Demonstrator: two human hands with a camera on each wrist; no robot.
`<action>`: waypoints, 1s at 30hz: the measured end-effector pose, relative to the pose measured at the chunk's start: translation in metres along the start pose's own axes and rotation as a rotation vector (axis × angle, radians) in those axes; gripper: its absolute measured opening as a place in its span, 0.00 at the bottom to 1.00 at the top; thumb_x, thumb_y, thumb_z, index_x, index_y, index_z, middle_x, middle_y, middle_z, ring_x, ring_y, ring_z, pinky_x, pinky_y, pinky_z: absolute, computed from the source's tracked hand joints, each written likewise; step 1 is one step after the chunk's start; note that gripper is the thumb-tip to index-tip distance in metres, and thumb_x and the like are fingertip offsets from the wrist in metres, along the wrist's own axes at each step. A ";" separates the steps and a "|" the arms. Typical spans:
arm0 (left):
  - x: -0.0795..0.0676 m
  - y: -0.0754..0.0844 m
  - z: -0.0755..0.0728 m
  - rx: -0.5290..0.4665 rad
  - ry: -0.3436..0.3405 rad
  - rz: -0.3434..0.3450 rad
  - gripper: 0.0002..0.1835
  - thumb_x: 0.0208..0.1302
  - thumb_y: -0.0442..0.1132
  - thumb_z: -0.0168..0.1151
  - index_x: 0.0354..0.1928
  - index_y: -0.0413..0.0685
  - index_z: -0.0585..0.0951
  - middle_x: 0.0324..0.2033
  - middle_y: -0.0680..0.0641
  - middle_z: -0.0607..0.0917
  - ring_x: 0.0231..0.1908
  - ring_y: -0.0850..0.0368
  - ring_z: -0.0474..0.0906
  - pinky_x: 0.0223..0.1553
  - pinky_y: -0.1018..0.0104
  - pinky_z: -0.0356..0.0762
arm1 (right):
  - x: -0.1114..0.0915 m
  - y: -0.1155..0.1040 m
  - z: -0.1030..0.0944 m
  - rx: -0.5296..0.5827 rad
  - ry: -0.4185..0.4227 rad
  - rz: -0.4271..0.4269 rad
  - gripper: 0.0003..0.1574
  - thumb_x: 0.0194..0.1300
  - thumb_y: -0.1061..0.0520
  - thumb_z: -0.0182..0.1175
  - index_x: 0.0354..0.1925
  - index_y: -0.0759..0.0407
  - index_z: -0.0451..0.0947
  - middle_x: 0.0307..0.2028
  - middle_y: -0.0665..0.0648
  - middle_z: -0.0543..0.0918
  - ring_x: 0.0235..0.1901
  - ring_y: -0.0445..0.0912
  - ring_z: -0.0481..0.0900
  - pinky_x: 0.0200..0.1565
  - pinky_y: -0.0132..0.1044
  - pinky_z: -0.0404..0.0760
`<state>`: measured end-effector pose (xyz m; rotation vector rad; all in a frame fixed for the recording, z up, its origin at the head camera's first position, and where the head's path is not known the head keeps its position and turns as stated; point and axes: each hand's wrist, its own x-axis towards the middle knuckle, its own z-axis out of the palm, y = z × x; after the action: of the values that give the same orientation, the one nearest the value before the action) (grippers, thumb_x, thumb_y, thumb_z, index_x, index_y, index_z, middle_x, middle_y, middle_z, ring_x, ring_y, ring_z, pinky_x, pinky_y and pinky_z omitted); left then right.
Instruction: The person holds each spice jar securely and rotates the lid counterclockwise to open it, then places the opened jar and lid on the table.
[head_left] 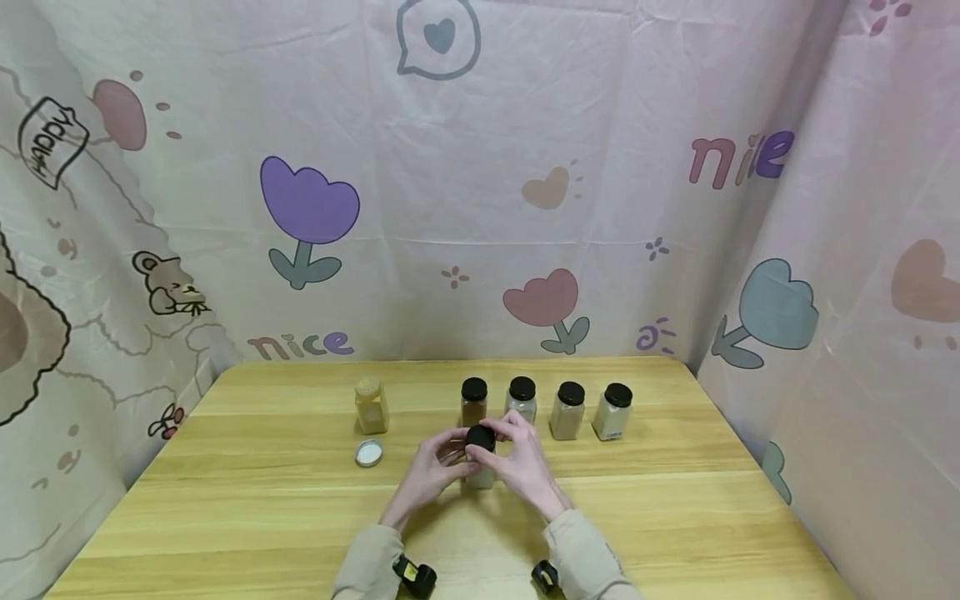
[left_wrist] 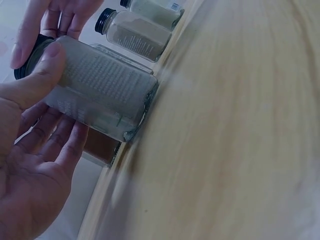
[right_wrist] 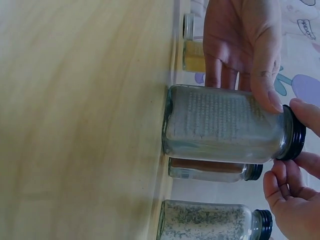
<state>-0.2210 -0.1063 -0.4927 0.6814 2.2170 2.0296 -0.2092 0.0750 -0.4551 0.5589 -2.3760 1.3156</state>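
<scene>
A square glass spice jar [head_left: 481, 479] stands upright on the table in front of the person, with a printed label and pale contents. My left hand [head_left: 431, 477] holds its body near the shoulder, the thumb on the near side and the fingers behind. From the right, my right hand [head_left: 527, 463] pinches the rim of the black lid [right_wrist: 296, 133] between thumb and fingers. The lid sits on the jar's mouth. In the left wrist view the jar's printed text [left_wrist: 107, 80] faces the camera, and the thumb crosses its upper part.
Behind the hands stand black-lidded jars: a brown-filled jar [head_left: 473, 408], a jar with dark flecks [right_wrist: 205, 222], and pale jars [head_left: 567, 417] [head_left: 613, 417] to the right. A yellow jar [head_left: 372, 412] without its cap is at left, with a round white-lined lid [head_left: 369, 453] before it.
</scene>
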 end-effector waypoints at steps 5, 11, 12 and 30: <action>-0.001 0.000 0.001 0.006 0.004 0.008 0.26 0.61 0.27 0.69 0.60 0.25 0.74 0.59 0.24 0.77 0.61 0.32 0.76 0.64 0.67 0.79 | -0.001 0.001 0.001 -0.013 -0.003 -0.018 0.22 0.53 0.55 0.77 0.46 0.60 0.87 0.33 0.53 0.77 0.37 0.43 0.75 0.42 0.39 0.79; -0.001 -0.001 0.001 0.007 0.010 0.012 0.26 0.61 0.27 0.69 0.60 0.25 0.74 0.59 0.24 0.78 0.61 0.34 0.77 0.64 0.67 0.80 | 0.000 0.001 0.001 -0.003 -0.015 -0.017 0.23 0.54 0.55 0.76 0.48 0.61 0.86 0.33 0.53 0.76 0.38 0.47 0.76 0.44 0.43 0.81; -0.001 -0.001 0.001 0.009 0.012 0.010 0.26 0.61 0.27 0.69 0.60 0.25 0.74 0.58 0.24 0.78 0.60 0.36 0.78 0.63 0.67 0.80 | 0.000 0.001 0.001 -0.004 -0.018 -0.018 0.23 0.54 0.55 0.76 0.48 0.62 0.86 0.33 0.53 0.76 0.38 0.47 0.76 0.44 0.44 0.81; 0.000 0.000 0.003 0.008 -0.009 0.014 0.26 0.61 0.28 0.69 0.61 0.28 0.74 0.58 0.26 0.79 0.61 0.33 0.77 0.65 0.61 0.79 | -0.001 0.000 -0.004 -0.001 -0.072 0.012 0.25 0.57 0.55 0.74 0.52 0.63 0.84 0.35 0.52 0.76 0.42 0.48 0.77 0.48 0.42 0.81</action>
<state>-0.2201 -0.1032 -0.4930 0.7073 2.2233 2.0215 -0.2080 0.0781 -0.4534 0.6016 -2.4412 1.3201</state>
